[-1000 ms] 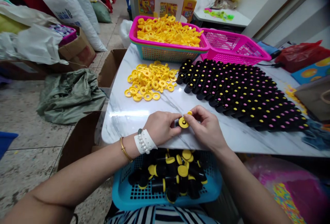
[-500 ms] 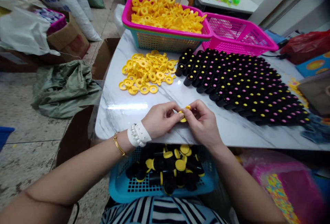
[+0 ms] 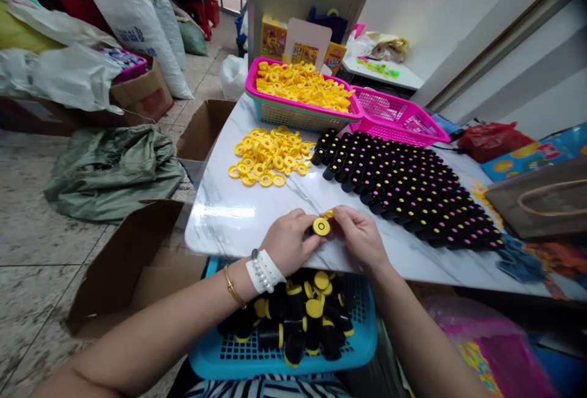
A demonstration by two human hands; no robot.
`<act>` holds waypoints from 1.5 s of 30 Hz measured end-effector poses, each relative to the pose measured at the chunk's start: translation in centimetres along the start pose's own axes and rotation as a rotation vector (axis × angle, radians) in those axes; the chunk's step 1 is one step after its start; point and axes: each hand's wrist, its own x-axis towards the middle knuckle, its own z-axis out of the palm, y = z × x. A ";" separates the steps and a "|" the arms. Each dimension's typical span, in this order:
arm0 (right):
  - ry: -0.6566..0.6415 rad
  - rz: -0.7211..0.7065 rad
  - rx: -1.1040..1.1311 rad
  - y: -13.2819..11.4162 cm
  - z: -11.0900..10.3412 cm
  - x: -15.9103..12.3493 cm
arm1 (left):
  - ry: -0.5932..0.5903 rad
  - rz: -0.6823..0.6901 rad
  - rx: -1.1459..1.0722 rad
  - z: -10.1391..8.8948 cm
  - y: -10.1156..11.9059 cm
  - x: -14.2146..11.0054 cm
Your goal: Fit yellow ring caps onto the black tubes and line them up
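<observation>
Over the front of the marbled table, my left hand (image 3: pixel 291 240) pinches a round yellow plastic cap (image 3: pixel 321 227) between thumb and fingers. A dark ring shows on the cap's face. My right hand (image 3: pixel 362 236) is closed at the cap's right side, its fingertips on a small yellow tab (image 3: pixel 329 214) there. Whether that tab is joined to the cap I cannot tell. Beyond my hands lies a loose pile of yellow ring-shaped caps (image 3: pixel 270 156). To the right stand tight rows of black tubes (image 3: pixel 408 190) with yellow or pink dots on top.
Below the table edge, a blue basket (image 3: pixel 211 349) holds black tubes with yellow caps. A pink-rimmed basket (image 3: pixel 302 114) full of yellow caps stands at the back, beside another pink basket (image 3: pixel 403 117). Cardboard boxes (image 3: pixel 132 263) and a green sack (image 3: pixel 114 169) lie left.
The view has tilted up, showing more of the room. The yellow cap has turned so its round face with the dark ring shows. Both hands still hold it.
</observation>
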 end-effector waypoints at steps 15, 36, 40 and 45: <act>-0.175 -0.025 -0.307 -1.3 -0.2 -0.6 | -0.049 -0.011 0.310 1.1 0.6 -0.4; -0.189 -0.309 -0.586 -1.9 -0.3 -3.9 | -0.262 0.028 0.374 -0.5 0.8 -0.4; -0.421 -0.276 -0.739 -3.0 -0.7 -7.0 | -0.314 0.123 0.406 -3.9 -0.2 0.0; -0.476 -0.241 -0.721 -3.2 -1.7 -6.5 | -0.053 -0.040 0.747 -6.6 -3.2 3.7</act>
